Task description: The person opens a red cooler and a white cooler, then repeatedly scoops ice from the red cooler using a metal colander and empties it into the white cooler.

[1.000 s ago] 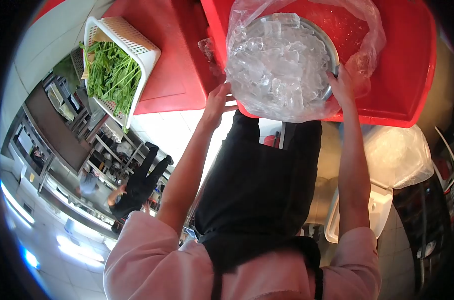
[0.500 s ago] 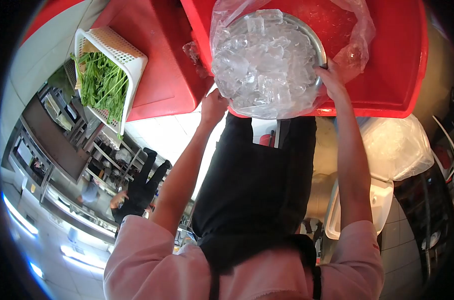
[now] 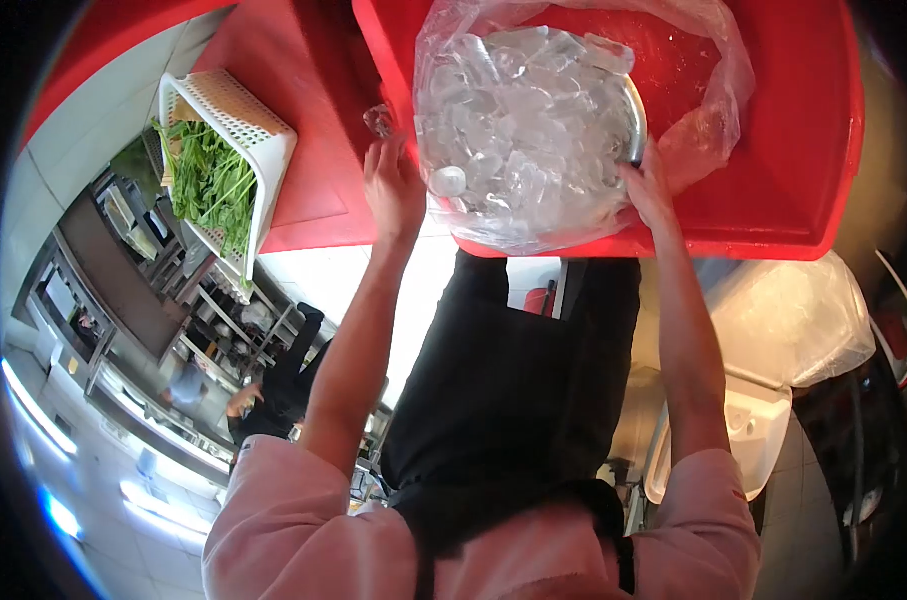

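Note:
A metal bowl (image 3: pixel 636 118) heaped with clear ice chunks (image 3: pixel 533 130) sits in a clear plastic bag (image 3: pixel 718 130) inside a red plastic tub (image 3: pixel 793 170). My right hand (image 3: pixel 653 190) grips the bowl's rim on its right side, thumb and fingers closed round the edge. Left of the tub, my left hand (image 3: pixel 395 195) reaches up with its fingers stretched out. Just beyond those fingertips lies a clear lump (image 3: pixel 378 120) that looks like ice, in the gap beside the tub; whether they touch it is hard to see.
A white perforated basket (image 3: pixel 273 165) of leafy green stalks (image 3: pixel 213 190) leans on a red surface (image 3: pixel 318 200) at the left. A filled clear bag (image 3: pixel 813 310) and a white container (image 3: pixel 743 430) are low at right. A person in dark clothes (image 3: pixel 283 390) stands behind.
My left hand has left the bag's lower left side and moved up and left to the clear lump. My right hand keeps hold of the bowl rim. The view has shifted slightly.

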Action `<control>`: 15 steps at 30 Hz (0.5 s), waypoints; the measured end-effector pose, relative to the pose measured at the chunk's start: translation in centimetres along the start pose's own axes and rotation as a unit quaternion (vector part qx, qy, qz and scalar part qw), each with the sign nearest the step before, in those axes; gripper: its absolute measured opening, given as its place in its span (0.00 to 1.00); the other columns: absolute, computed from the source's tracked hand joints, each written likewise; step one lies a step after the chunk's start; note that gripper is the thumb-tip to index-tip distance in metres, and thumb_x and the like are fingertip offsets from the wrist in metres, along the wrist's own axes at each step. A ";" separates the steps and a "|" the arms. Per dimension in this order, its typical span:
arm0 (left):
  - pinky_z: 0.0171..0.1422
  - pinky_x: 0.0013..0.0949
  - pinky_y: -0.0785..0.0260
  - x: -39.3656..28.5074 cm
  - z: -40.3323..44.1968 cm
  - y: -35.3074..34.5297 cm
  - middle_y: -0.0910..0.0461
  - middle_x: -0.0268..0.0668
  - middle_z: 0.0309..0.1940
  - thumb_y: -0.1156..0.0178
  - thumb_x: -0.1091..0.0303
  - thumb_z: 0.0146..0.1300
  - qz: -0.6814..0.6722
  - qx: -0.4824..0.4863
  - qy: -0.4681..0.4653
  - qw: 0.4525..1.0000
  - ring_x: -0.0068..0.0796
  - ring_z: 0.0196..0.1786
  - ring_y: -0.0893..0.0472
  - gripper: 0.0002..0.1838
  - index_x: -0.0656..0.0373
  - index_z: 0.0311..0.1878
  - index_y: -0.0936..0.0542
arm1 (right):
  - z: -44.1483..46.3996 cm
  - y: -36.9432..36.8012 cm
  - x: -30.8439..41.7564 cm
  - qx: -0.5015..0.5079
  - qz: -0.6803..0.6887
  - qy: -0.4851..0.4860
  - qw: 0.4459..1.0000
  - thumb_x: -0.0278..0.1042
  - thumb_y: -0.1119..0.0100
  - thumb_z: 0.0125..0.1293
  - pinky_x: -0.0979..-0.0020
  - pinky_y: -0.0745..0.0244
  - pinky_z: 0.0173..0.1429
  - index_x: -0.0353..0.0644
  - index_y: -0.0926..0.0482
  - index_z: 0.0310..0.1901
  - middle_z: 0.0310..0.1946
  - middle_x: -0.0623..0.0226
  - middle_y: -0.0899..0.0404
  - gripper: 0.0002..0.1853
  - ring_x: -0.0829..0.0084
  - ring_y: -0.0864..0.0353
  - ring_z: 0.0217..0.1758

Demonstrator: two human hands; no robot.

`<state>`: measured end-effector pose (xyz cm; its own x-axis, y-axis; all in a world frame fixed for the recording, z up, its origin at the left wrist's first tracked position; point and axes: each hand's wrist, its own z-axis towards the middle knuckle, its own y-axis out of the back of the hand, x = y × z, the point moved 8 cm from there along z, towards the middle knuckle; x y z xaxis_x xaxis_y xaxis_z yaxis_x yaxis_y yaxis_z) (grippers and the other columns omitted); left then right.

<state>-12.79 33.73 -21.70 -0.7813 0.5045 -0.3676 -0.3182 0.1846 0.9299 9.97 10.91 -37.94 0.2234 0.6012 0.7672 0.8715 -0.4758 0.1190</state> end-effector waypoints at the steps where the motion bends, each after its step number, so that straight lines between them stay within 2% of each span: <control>1: 0.41 0.39 0.30 -0.2 1.4 0.1 0.23 0.46 0.37 0.50 0.79 0.54 -0.006 -0.012 -0.023 1.000 0.43 0.39 0.23 0.12 0.62 0.42 0.24 | 0.1 -0.1 0.1 -0.007 0.000 0.009 1.000 0.18 0.48 0.49 0.69 0.36 0.56 0.38 0.37 0.56 0.48 0.60 0.29 0.28 0.69 0.31 0.52; 4: 0.42 0.43 0.31 0.8 4.6 -2.9 0.24 0.43 0.42 0.49 0.77 0.51 0.022 0.162 0.041 0.986 0.47 0.40 0.24 0.13 0.58 0.41 0.23 | 0.6 -0.3 -0.6 -0.010 0.004 0.055 0.998 0.20 0.46 0.49 0.67 0.33 0.52 0.35 0.37 0.53 0.45 0.56 0.28 0.26 0.66 0.28 0.49; 5: 0.41 0.44 0.30 0.9 5.0 -3.6 0.24 0.42 0.40 0.48 0.74 0.53 0.038 0.176 0.010 0.984 0.47 0.37 0.24 0.13 0.55 0.42 0.23 | 0.6 -0.3 -0.8 -0.013 0.011 0.051 0.999 0.20 0.46 0.49 0.67 0.33 0.52 0.35 0.37 0.53 0.45 0.56 0.28 0.26 0.65 0.28 0.49; 8: 0.39 0.44 0.30 -2.4 6.9 -2.6 0.24 0.43 0.38 0.49 0.73 0.54 0.058 0.120 -0.012 0.991 0.46 0.36 0.23 0.12 0.55 0.41 0.23 | 0.2 -0.1 0.0 -0.016 0.013 0.041 0.999 0.20 0.47 0.49 0.66 0.34 0.53 0.34 0.37 0.54 0.46 0.55 0.28 0.26 0.65 0.28 0.51; 9: 0.38 0.45 0.29 -3.4 7.6 -2.5 0.25 0.44 0.37 0.50 0.73 0.55 0.046 0.086 -0.060 0.993 0.46 0.35 0.23 0.11 0.55 0.42 0.23 | 0.3 0.1 0.1 -0.010 -0.002 0.039 0.999 0.20 0.47 0.49 0.66 0.34 0.53 0.34 0.37 0.54 0.46 0.54 0.28 0.26 0.65 0.28 0.51; 12: 0.39 0.46 0.29 -2.4 9.2 -4.8 0.23 0.44 0.37 0.51 0.72 0.55 0.047 0.146 -0.061 0.986 0.47 0.38 0.22 0.12 0.54 0.42 0.23 | 0.2 0.1 0.3 -0.013 -0.017 0.061 0.998 0.21 0.47 0.50 0.65 0.34 0.54 0.34 0.38 0.55 0.45 0.54 0.28 0.27 0.63 0.27 0.50; 13: 0.43 0.46 0.30 -0.1 8.7 -7.1 0.22 0.46 0.36 0.52 0.69 0.56 0.170 0.317 0.046 0.932 0.48 0.42 0.23 0.12 0.54 0.42 0.22 | 0.3 0.2 0.4 -0.017 -0.018 0.075 0.997 0.22 0.48 0.50 0.65 0.33 0.54 0.34 0.38 0.55 0.45 0.53 0.27 0.27 0.62 0.27 0.49; 15: 0.46 0.47 0.31 0.3 8.9 -7.8 0.22 0.47 0.36 0.52 0.68 0.56 0.152 0.340 0.062 0.926 0.49 0.43 0.23 0.13 0.55 0.41 0.22 | 0.7 0.3 -0.1 -0.011 -0.016 0.093 0.996 0.23 0.47 0.50 0.64 0.33 0.54 0.34 0.38 0.56 0.45 0.52 0.27 0.28 0.61 0.27 0.50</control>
<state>-5.80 39.91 -28.91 -0.8483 0.5274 -0.0471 0.3049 0.5592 0.7709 10.47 11.16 -38.40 0.1092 0.4889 0.8655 0.8669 -0.4729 0.1578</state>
